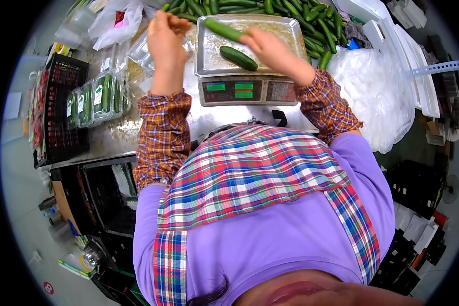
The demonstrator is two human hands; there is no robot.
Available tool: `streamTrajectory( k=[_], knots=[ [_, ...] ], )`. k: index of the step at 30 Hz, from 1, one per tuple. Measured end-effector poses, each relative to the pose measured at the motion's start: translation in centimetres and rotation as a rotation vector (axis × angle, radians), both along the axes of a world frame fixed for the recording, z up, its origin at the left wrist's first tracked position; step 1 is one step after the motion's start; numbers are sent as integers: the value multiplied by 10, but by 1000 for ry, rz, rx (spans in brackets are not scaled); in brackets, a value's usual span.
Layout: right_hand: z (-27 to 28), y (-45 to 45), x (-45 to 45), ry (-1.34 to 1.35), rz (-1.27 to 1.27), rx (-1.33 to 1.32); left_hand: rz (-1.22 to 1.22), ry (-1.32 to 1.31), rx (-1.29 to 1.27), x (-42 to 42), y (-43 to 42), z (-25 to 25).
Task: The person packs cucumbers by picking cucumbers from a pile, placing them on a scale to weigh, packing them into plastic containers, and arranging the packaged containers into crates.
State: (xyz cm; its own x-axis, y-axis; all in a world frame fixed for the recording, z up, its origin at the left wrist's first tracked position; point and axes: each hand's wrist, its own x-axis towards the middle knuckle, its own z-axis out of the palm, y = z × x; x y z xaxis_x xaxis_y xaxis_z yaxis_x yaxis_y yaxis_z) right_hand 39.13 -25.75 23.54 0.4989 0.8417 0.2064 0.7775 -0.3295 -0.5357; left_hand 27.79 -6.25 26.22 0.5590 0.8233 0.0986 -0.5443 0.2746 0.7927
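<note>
Table of shiny grey metal [120, 135] shows along its near-left edge. Right hand [262, 46] grips a long green cucumber [222, 30] over the silver metal tray [211, 60]; left hand [167, 38]: blurry fingers, cannot tell.

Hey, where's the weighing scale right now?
The weighing scale is at the top centre of the head view, on the metal table, with heaped cucumbers behind it and the clear plastic bag on its right.
</note>
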Motion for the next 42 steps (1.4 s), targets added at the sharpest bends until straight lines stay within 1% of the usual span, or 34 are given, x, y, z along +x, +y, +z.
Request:
streamTrajectory(
  k=[1, 2, 4, 5, 6, 7, 8, 9, 10, 12, 15, 18, 19, 22, 24, 25, 28, 29, 32, 36, 37, 40, 41, 42],
  knots=[
    [-15, -3, 17, -112, -100, -61, 74, 44, 38, -3, 13, -8],
    [-28, -7, 31, -171, -164, -112, 148, 88, 75, -4, 22, -17],
    [-55, -15, 54, -288, -287, -209, 76, 410, 575, -6, 13, -20],
    [-69, -17, 59, -357, -288, -214, 39, 574, 822, -8, 7, -24],
    [-82, -19, 61, -423, -288, -219, -7, 478, 1212, 6, 13, -47],
    [-89, -20, 60, -489, -287, -225, -9, 521, 1548, 12, 3, -58],
    [-88, -19, 56, -462, -292, -261, -111, 590, 1637, 15, -9, -66],
    [-84, -18, 52, -436, -298, -297, -168, 718, 1800, 18, -19, -75],
    [-80, -17, 48, -412, -305, -331, -273, 759, 1927, 20, -24, -79],
    [-75, -18, 40, -398, -344, -328, -380, 857, 1997, 28, -29, -90],
    [-68, -24, 37, -409, -403, -262, -425, 888, 2017, 37, -25, -96],
    [-58, -36, 44, -436, -433, -109, -294, 712, 1981, 36, -12, -82],
    [-55, -40, 47, -442, -439, -47, -123, 624, 1905, 32, -11, -67],
    [-40, -46, 51, -383, -509, 32, 146, 314, 1647, 21, 4, -16],
    [-35, -47, 55, -393, -535, 74, 392, 164, 1593, 3, 2, 26],
    [-33, -47, 56, -395, -534, 82, 331, 244, 1454, -3, 3, 29],
    [-29, -45, 56, -373, -545, 94, 311, 250, 1333, -15, 8, 38],
    [-29, -44, 57, -360, -548, 87, 291, 266, 1282, -19, 6, 36],
    [-32, -41, 56, -339, -533, 83, 289, 273, 1298, -21, 8, 26],
    [-36, -35, 52, -319, -490, 50, 244, 314, 1323, -23, 7, 14],
    [-38, -32, 50, -328, -473, 77, 214, 340, 1321, -22, 9, 9],
    [-45, -23, 50, -324, -412, 66, 306, 255, 1439, -8, 18, -15],
    [-48, -19, 51, -333, -379, 43, 268, 275, 1467, -4, 25, -26],
    [-52, -15, 52, -362, -344, 19, 200, 369, 1514, -3, 27, -39]
  ],
)
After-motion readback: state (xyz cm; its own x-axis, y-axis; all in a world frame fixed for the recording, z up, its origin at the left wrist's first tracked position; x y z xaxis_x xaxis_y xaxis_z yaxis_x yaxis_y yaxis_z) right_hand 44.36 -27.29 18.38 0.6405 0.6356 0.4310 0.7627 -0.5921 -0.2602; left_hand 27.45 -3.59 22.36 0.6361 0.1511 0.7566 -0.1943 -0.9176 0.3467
